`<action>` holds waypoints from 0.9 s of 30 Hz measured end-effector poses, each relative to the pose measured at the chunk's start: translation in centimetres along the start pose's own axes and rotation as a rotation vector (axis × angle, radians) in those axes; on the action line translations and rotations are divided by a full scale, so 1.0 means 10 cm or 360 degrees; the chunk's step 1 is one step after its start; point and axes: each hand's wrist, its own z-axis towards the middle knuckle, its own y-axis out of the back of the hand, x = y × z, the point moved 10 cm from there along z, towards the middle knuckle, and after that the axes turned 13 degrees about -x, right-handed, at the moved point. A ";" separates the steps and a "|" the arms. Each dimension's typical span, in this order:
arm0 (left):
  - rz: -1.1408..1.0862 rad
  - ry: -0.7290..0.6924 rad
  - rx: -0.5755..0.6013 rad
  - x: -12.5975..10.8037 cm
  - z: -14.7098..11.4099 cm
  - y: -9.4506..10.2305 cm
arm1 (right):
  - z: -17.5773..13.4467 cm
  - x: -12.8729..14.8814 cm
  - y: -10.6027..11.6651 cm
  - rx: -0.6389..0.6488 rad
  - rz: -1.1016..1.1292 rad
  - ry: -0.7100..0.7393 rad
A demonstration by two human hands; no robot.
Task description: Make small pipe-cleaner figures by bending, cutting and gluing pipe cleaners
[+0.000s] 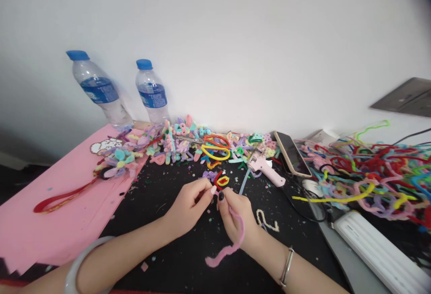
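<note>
My left hand and my right hand meet over the black tabletop, thumbs and forefingers pinched close together. Between them runs a pink pipe cleaner; its loose tail curls over my right hand and hangs down toward the front. Just beyond the fingertips are a red and yellow looped pipe cleaner piece and a small purple one. Whether the fingertips touch the red piece I cannot tell. A cream pipe cleaner lies bent to the right of my right hand.
Scissors rest on a heap of coloured pipe cleaner shapes along the wall. Nearby are a pink glue gun, a phone, a tangled pipe cleaner pile and a white power strip. Two water bottles stand behind pink paper.
</note>
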 end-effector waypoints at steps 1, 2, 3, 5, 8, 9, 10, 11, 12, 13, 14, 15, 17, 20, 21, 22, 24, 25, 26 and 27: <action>0.0050 -0.0042 -0.0024 -0.01 0.00 0.02 | 0.00 0.01 0.00 -0.0008 -0.0002 0.0007; 0.0104 -0.0093 -0.0046 -0.03 0.00 0.03 | 0.00 0.02 0.00 -0.0010 -0.0001 0.0018; 0.0159 -0.0156 -0.0064 -0.06 0.00 0.04 | 0.00 0.03 0.00 -0.0013 0.0001 0.0031; 0.0263 -0.0300 -0.0094 -0.12 -0.01 0.06 | 0.00 0.06 -0.01 -0.0018 -0.0001 0.0079; 0.0367 -0.0494 -0.0103 -0.21 -0.04 0.05 | -0.01 0.10 -0.02 -0.0023 -0.0015 0.0153; 0.0376 -0.0527 -0.0100 -0.23 -0.05 0.06 | -0.01 0.10 -0.02 -0.0017 -0.0004 0.0152; 0.0365 -0.0533 -0.0090 -0.25 -0.05 0.06 | -0.01 0.10 -0.02 -0.0004 0.0023 0.0131; 0.0329 -0.0513 -0.0067 -0.25 -0.05 0.06 | -0.01 0.08 -0.02 0.0010 0.0066 0.0093; 0.0273 -0.0465 -0.0032 -0.25 -0.04 0.06 | -0.01 0.07 -0.02 0.0024 0.0124 0.0044; 0.0202 -0.0394 0.0016 -0.23 -0.02 0.05 | 0.00 0.06 0.00 0.0033 0.0188 -0.0004; 0.0123 -0.0315 0.0073 -0.22 -0.01 0.03 | 0.01 0.05 0.01 0.0044 0.0255 -0.0046; 0.0059 -0.0228 0.0131 -0.19 -0.01 0.01 | 0.01 0.05 0.01 0.0059 0.0317 -0.0075; -0.0031 -0.0117 0.0190 -0.15 0.00 -0.01 | 0.02 0.07 0.01 0.0094 0.0410 -0.0096; -0.0089 -0.0126 0.0210 -0.15 -0.01 -0.05 | 0.02 0.08 -0.02 0.0142 0.0462 -0.0105; -0.0095 -0.0152 0.0209 -0.15 -0.02 -0.06 | 0.01 0.07 -0.03 0.0145 0.0465 -0.0113; -0.0097 -0.0180 0.0204 -0.16 -0.02 -0.07 | 0.01 0.06 -0.04 0.0145 0.0468 -0.0125; -0.0096 -0.0234 0.0181 -0.18 -0.03 -0.07 | 0.00 0.05 -0.06 0.0136 0.0474 -0.0148; -0.0094 -0.0256 0.0164 -0.19 -0.03 -0.06 | 0.00 0.05 -0.06 0.0130 0.0484 -0.0158; -0.0091 -0.0274 0.0150 -0.21 -0.03 -0.06 | -0.01 0.05 -0.07 0.0125 0.0498 -0.0170; -0.0082 -0.0287 0.0142 -0.22 -0.03 -0.05 | -0.01 0.05 -0.07 0.0124 0.0515 -0.0184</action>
